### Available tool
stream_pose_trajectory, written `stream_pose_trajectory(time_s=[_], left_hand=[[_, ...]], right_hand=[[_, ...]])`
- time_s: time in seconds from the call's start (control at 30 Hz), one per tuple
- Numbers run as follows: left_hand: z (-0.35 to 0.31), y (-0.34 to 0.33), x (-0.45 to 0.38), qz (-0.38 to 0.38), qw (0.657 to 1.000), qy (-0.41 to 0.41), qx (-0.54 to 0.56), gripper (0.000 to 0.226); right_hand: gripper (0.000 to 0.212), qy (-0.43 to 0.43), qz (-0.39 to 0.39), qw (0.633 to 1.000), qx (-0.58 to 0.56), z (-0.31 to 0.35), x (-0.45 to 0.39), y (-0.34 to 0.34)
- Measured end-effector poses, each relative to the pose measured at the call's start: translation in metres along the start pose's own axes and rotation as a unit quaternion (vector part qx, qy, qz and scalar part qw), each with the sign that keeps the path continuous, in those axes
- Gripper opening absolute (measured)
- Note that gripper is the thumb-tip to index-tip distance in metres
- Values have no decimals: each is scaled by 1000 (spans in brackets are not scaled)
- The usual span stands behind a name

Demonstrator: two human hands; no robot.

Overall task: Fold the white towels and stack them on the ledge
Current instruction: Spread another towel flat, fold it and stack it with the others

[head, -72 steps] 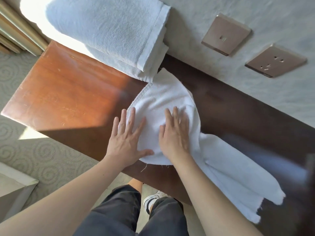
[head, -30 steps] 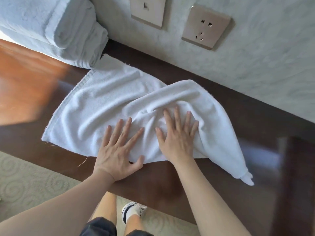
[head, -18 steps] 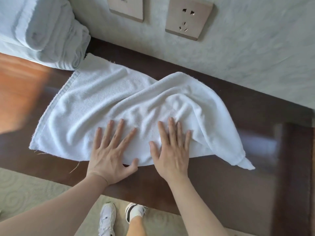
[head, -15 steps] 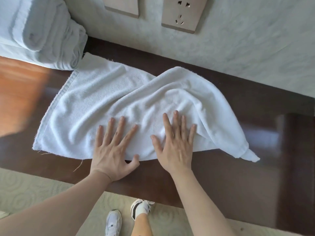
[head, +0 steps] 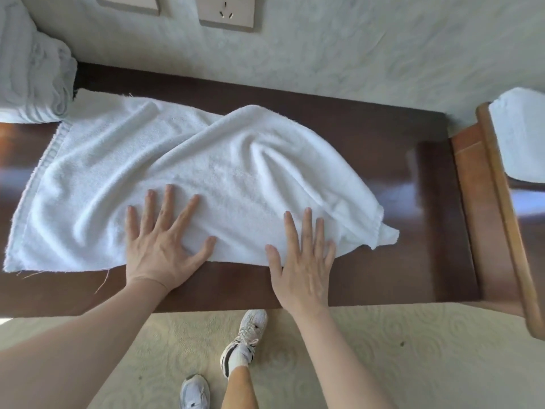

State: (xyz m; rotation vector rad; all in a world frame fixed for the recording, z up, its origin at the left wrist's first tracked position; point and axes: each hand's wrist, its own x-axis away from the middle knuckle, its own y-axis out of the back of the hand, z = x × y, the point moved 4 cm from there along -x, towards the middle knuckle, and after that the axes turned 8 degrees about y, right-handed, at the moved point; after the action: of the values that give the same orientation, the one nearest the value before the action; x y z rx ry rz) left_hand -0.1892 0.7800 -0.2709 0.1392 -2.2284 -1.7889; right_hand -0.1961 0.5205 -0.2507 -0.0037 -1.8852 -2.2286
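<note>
A white towel [head: 206,178] lies spread along the dark wooden ledge [head: 413,172], rumpled, with its right part folded over into a rounded hump and a corner trailing off to the right. Both hands rest flat on its near edge, fingers straight and spread, grip apart and clasping nothing: the left hand [head: 160,243] presses the towel's middle, the right hand [head: 303,261] its right part, the heel of each palm on bare wood. A stack of folded white towels [head: 32,81] sits at the far left of the ledge, touching the spread towel's far-left corner. At the right, another white towel [head: 522,137] lies beyond a lighter wooden rail [head: 507,208]. Two wall sockets [head: 227,13] show on the far wall.
</note>
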Motion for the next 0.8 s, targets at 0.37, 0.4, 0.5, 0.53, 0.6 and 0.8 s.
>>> stream_pose_trajectory(time_s=[0.37, 0.4, 0.5, 0.53, 0.6, 0.8], left_hand=[[-12, 12, 12, -47, 998, -37, -1, 79], [-18, 13, 16, -74, 995, -64, 9, 77], [-70, 8, 20, -100, 982, -153, 46, 74], [-96, 4, 18, -78, 981, -165, 59, 72], [-141, -4, 6, -14, 988, -129, 88, 70], [-166, -27, -17, 33, 998, -54, -8, 68]], right_hand=[[77, -41, -37, 998, 25, -37, -30, -5], [78, -38, -46, 998, 21, -39, -30, -6], [76, -29, -65, 997, 14, -39, -33, -6], [74, -30, -66, 997, 9, -39, -32, -5], [68, -27, -67, 997, 1, -40, -30, -2], [55, -45, -65, 993, -93, -44, -30, 2]])
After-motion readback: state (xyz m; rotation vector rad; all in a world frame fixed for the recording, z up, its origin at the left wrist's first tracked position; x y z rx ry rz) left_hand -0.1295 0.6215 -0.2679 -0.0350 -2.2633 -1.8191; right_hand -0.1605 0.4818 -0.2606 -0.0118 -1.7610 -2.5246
